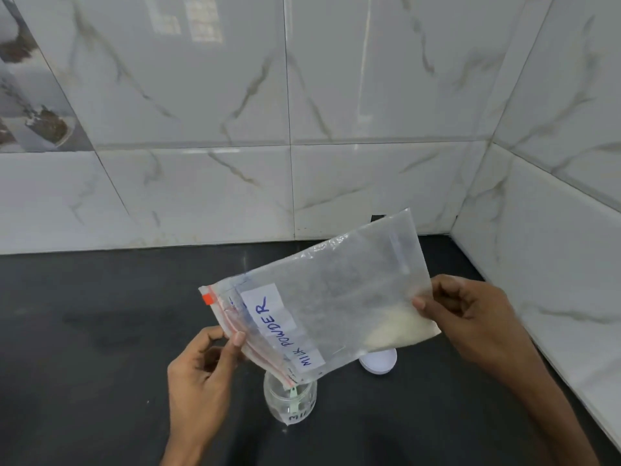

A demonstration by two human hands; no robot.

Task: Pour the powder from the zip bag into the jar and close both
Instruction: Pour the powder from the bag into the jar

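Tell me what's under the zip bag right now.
The open glass jar stands below the zip bag, at its mouth corner. The white lid lies on the counter, its far part hidden by the bag.

Zip bag point(322, 297) I'm holding is blocking the jar point(289, 398) mouth; lid point(378, 361) is sitting right; counter point(100, 331) left is lying open.

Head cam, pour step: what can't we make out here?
- Jar fill level: clear glass, zip bag covers its mouth.
- Whether powder is flowing: most sits at the bag's far end, nothing visible at the spout.
- White lid: mostly behind the bag.
- Jar label: cut off, blurred.
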